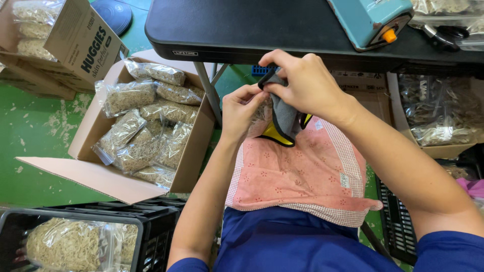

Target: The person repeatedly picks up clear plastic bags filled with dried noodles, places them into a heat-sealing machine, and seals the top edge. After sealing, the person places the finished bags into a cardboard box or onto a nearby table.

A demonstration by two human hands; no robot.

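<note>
Green flooring (30,131) spread beneath a black table (262,30), and everything else sat around that table. Just below its near edge, both hands met over a pink towel (297,174) that lay across the person's lap. The right hand (307,83) had its fingers clenched on the top of a grey cloth (285,118) with yellow trim, thumb and forefinger pinching the upper fold. The left hand (241,108) touched the same cloth from the side, its fingertips curled against the fabric; whether it truly gripped or only steadied could not be told. The cloth hung down from the pinch, its lower end resting on the towel.

On the table's far right stood a teal machine (370,20) with an orange knob, and scissors (441,32) lay beside it. Below the table's left end, an open cardboard box (196,151) held clear bags (146,131) of pale, stringy material. Nearer the person than that box, a black crate (161,231) held another such bag. Under the table's right end, a second box (443,150) contained more bags.
</note>
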